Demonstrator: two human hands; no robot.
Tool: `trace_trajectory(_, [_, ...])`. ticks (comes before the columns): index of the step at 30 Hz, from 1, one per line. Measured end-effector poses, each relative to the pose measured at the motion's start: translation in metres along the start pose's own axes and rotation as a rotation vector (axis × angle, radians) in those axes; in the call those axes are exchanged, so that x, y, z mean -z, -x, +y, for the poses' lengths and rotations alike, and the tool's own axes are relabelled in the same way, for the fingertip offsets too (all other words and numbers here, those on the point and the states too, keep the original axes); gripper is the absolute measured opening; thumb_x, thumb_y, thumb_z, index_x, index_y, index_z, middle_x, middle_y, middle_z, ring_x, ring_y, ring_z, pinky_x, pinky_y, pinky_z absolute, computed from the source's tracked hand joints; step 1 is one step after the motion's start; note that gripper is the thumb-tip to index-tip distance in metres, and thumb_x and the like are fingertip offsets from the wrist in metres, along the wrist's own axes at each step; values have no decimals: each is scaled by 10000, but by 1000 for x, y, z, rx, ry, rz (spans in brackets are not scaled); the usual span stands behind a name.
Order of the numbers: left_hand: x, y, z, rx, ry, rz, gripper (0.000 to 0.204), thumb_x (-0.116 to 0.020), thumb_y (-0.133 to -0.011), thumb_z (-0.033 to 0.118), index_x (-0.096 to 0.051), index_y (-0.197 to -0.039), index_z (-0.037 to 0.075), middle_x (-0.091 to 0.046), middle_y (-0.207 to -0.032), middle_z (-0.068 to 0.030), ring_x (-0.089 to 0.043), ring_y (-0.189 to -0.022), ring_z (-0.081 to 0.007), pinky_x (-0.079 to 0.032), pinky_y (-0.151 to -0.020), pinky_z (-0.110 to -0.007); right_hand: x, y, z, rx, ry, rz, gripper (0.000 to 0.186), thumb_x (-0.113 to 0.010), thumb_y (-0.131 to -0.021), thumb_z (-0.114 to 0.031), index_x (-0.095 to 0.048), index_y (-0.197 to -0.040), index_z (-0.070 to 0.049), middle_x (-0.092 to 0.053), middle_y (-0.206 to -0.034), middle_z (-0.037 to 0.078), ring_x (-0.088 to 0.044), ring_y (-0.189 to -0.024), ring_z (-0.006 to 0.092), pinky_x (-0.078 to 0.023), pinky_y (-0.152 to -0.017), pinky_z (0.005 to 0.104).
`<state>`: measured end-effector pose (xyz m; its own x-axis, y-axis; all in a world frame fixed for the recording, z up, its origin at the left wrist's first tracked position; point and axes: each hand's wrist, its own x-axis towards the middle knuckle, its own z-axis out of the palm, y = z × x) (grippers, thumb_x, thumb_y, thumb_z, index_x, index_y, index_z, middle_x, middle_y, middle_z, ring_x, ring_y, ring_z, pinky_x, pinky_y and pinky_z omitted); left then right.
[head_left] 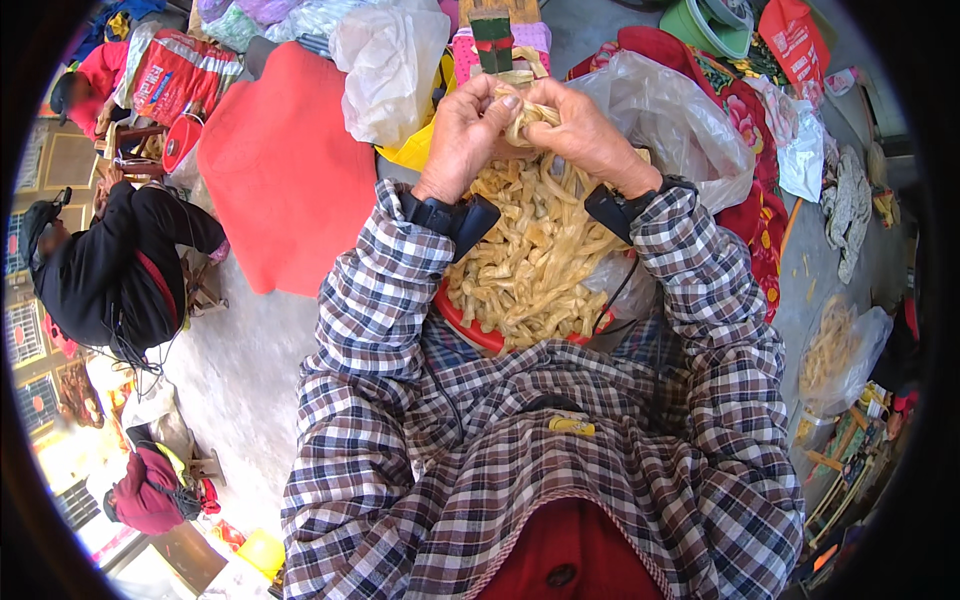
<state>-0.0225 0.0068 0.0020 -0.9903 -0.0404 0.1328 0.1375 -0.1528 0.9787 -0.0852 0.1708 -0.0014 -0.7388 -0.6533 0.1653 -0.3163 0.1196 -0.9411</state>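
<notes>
Both hands meet at the top middle, above a heap of pale yellow strips that fills a red basin in my lap. My left hand pinches one end of a pale yellow strip, thumb and fingers pressed together. Facing it, my right hand has its fingers closed round the same strip. The strip looks flat, folded and fibrous; its exact material cannot be told. Just beyond the fingers stands a green post with a red band, and more pale strip lies at its foot.
A red-orange sheet spreads at left. Clear plastic bags and a white bag flank the hands. A person in black sits at far left; another in red is behind. A green bucket stands far right.
</notes>
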Motion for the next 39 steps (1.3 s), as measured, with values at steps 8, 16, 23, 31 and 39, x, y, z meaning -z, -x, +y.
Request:
trace_trajectory(8, [6, 4, 4, 269, 189, 30, 153, -568, -936, 152, -606, -992, 14, -634, -830, -18, -569, -679, -55, -476, -596, -195, -2, 5, -10, 422, 301, 124, 228, -650, -818, -110, -566, -1026, -69, -655, -953, 117, -660, -879, 297, -528, -738, 353])
trace_trajectory(16, [2, 7, 8, 150, -24, 2, 269, -659, -853, 103, -541, -1086, 38, -575, -895, 24, -523, -748, -45, -442, -657, -186, 0, 2, -1, 413, 496, 199, 195, -668, -814, -122, -623, -996, -67, -657, -910, 101, -656, -809, 263, -521, -692, 332])
trace_trajectory(23, [4, 3, -4, -166, -469, 48, 281, -646, -783, -57, -500, -1004, 39, -535, -907, 9, -501, -828, -44, -427, -714, -194, 0, 1, 7, -9, -256, -106, 200, -696, -874, -232, -648, -928, -46, -558, -767, -54, -543, -688, 73, -453, -590, 247])
trace_trajectory(31, [2, 7, -1, -228, -567, 170, 86, -664, -849, 14, -579, -856, 5, -579, -750, 18, -507, -664, -45, -436, -601, -204, 5, 0, 9, -207, -609, -51, 237, -633, -937, -265, -644, -1054, -60, -527, -750, -82, -401, -606, -12, -301, -485, 152])
trace_trajectory(39, [-2, 13, 15, 62, -389, 49, 204, -691, -865, 169, -602, -766, 13, -556, -621, 21, -466, -554, -32, -392, -488, -207, -10, -2, 3, 54, -157, 83, 344, -541, -986, -365, -643, -896, -49, -538, -740, -80, -415, -624, 4, -338, -512, 182])
